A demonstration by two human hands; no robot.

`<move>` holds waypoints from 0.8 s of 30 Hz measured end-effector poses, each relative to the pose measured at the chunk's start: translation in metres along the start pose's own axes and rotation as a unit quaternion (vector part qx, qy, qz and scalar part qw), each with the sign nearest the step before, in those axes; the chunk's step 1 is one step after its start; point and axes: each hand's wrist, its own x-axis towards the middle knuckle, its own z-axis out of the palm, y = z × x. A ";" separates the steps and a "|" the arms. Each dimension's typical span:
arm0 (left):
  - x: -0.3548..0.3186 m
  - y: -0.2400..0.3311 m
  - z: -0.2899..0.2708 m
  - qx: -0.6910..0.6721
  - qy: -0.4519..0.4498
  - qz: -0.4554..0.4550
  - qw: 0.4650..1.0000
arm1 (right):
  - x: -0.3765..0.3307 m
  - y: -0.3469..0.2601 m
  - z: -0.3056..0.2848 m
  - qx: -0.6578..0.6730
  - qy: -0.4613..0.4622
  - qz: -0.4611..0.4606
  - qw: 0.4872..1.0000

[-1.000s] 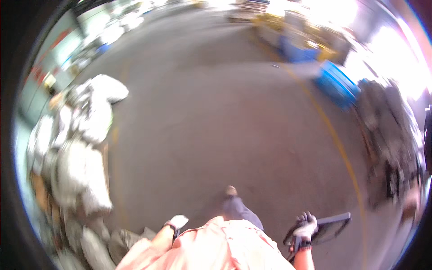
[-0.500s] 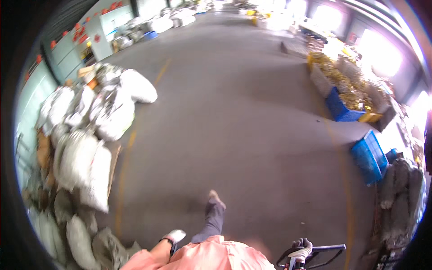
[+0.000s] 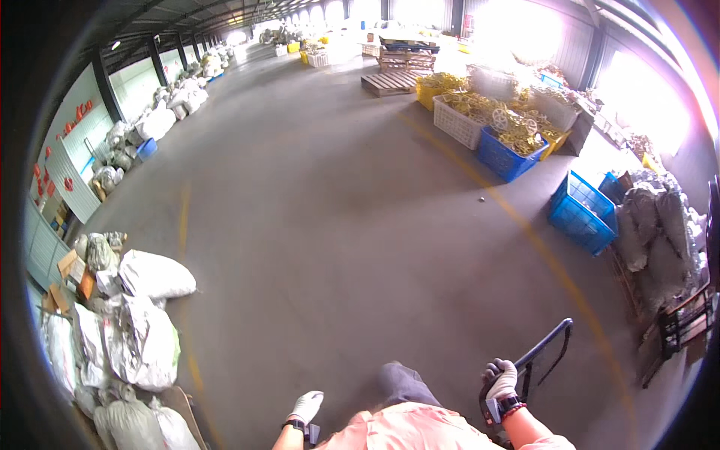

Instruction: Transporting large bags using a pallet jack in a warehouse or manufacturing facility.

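My right hand, in a white glove, is closed around a black metal loop handle that rises at the lower right. My left hand, also gloved in white, hangs at the lower middle with its fingers loosely curled and nothing visible in them. Between the hands show my orange shirt and one grey-trousered knee. What the handle belongs to is hidden below the picture's edge.
White and grey filled sacks are heaped at the left. Blue crates and white and blue baskets of yellow parts stand at the right, wooden pallets further back. A dark rack with grey sacks is at far right. Grey concrete floor with yellow lines.
The view has tilted upward, bringing the far end of the hall into sight. My right hand has stayed on the black handle; my left hand keeps swinging at my side as I walk.
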 end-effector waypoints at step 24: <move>0.607 0.197 -0.438 0.129 -0.187 0.075 0.971 | 0.289 0.231 0.618 -0.063 0.090 -0.060 0.992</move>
